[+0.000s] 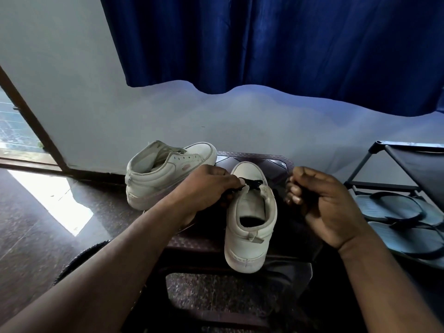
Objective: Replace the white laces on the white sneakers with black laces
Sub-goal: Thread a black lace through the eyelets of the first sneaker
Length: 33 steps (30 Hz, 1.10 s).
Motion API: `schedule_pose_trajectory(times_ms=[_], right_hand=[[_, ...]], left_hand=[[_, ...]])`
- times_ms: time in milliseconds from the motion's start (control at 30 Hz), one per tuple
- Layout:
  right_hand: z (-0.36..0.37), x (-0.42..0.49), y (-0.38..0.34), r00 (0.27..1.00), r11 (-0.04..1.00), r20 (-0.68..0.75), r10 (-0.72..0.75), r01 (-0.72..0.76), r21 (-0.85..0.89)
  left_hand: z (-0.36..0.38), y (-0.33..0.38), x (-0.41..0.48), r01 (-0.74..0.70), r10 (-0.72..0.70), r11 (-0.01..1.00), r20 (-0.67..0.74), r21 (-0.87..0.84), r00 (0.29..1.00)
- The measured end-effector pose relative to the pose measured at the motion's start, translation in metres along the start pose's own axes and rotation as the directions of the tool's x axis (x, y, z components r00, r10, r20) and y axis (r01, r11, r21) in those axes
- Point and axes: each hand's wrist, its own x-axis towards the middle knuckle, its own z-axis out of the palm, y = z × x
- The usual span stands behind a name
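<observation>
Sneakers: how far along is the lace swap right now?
Done: no white laces show, and the far sneaker has bare eyelets. In hand: the black lace crosses the near sneaker by the toe. The left hand pinches it, and the right hand apparently grips the other end. Left: the rest of the near sneaker, then the whole far sneaker.

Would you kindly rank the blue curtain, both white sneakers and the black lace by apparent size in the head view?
Blue curtain
Near sneaker and far sneaker, roughly alike
Black lace
</observation>
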Motion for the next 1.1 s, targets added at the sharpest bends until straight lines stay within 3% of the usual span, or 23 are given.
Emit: schedule_pose_trajectory(times_ms=[100, 200, 300, 433, 533, 633, 767, 833, 900, 1000, 1100], right_hand=[[0.000, 0.002, -0.007, 0.994, 0.985, -0.046, -0.101, 0.106, 0.134], [0.006, -0.001, -0.011, 0.974, 0.978, -0.118, -0.196, 0.202, 0.049], [0.016, -0.007, -0.010, 0.962, 0.960, -0.068, -0.265, 0.257, -0.109], [0.026, -0.015, -0.015, 0.942, 0.918, -0.026, -0.336, 0.321, -0.231], [0.027, -0.018, -0.017, 0.927, 0.899, -0.031, -0.373, 0.353, -0.258], [0.025, -0.019, -0.019, 0.931, 0.917, -0.058, -0.359, 0.340, -0.209], [0.018, -0.019, -0.026, 0.930, 0.935, -0.110, -0.351, 0.342, -0.096], [0.017, -0.019, -0.026, 0.930, 0.937, -0.125, -0.347, 0.338, -0.088], [0.018, -0.018, -0.023, 0.933, 0.934, -0.116, -0.341, 0.322, -0.156], [0.025, -0.018, -0.016, 0.939, 0.915, -0.098, -0.330, 0.293, -0.277], [0.029, -0.017, -0.015, 0.941, 0.910, -0.095, -0.326, 0.285, -0.302]], left_hand=[[0.002, -0.002, 0.006, -0.090, 0.101, 0.991, -0.102, 0.099, 0.990], [0.005, 0.000, 0.012, -0.255, 0.271, 0.960, -0.147, 0.116, 0.951], [0.016, 0.010, 0.010, -0.385, 0.394, 0.918, -0.089, 0.099, 0.915], [0.032, 0.020, 0.006, -0.551, 0.538, 0.815, 0.115, 0.179, 0.835], [0.036, 0.019, 0.006, -0.575, 0.551, 0.801, 0.172, 0.166, 0.817], [0.034, 0.019, 0.008, -0.549, 0.531, 0.817, 0.144, 0.174, 0.835], [0.015, 0.020, 0.017, -0.436, 0.525, 0.709, -0.002, 0.554, 0.851], [0.010, 0.015, 0.018, -0.378, 0.491, 0.731, -0.054, 0.568, 0.869], [0.013, 0.013, 0.018, -0.446, 0.513, 0.783, -0.044, 0.434, 0.857], [0.025, 0.017, 0.015, -0.634, 0.637, 0.719, 0.095, 0.283, 0.765], [0.033, 0.018, 0.009, -0.672, 0.684, 0.625, 0.136, 0.398, 0.717]])
